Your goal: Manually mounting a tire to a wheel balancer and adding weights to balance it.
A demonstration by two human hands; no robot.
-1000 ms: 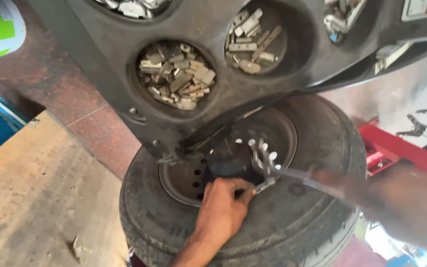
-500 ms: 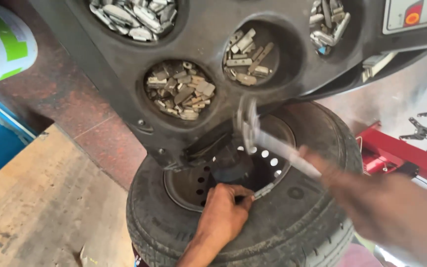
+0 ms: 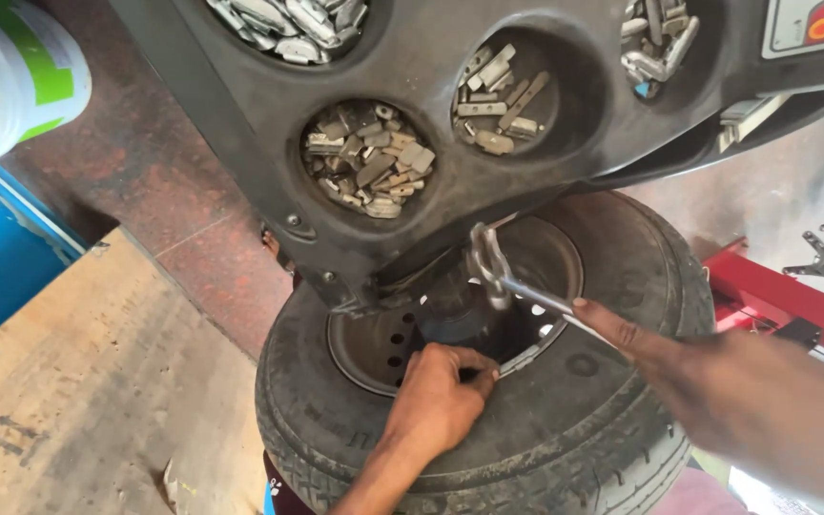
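Our left hand [image 3: 441,401] is pressed against the steel rim [image 3: 450,315] of the wheel, fingers curled and pinched on something small at the rim's lower lip; we cannot make out what it grips, since the fingers cover it. The wheel sits upright under the dark hood of the machine [image 3: 488,153], its tyre [image 3: 565,420] filling the lower middle of the view, tread towards us.

Our right hand [image 3: 717,401] grasps the handle of a metal weight tool [image 3: 507,277], index finger stretched along the shaft. A second ago the tool's head lay low, close beside our left hand at the rim edge; half a second ago it was lifting; now it stands raised above the hub, just under the edge of the hood and well clear of the rim. Our left hand has not moved from its place. We judge this as a drawn-back swing, with the left hand keeping the piece in position on the rim lip.

Further out, the round pockets in the hood hold heaps of grey wheel weights [image 3: 369,157]. A red frame [image 3: 784,305] stands to the right behind the tyre, a white and green bucket [image 3: 11,86] at the upper left, and a worn board [image 3: 78,401] lies on the floor at the left.
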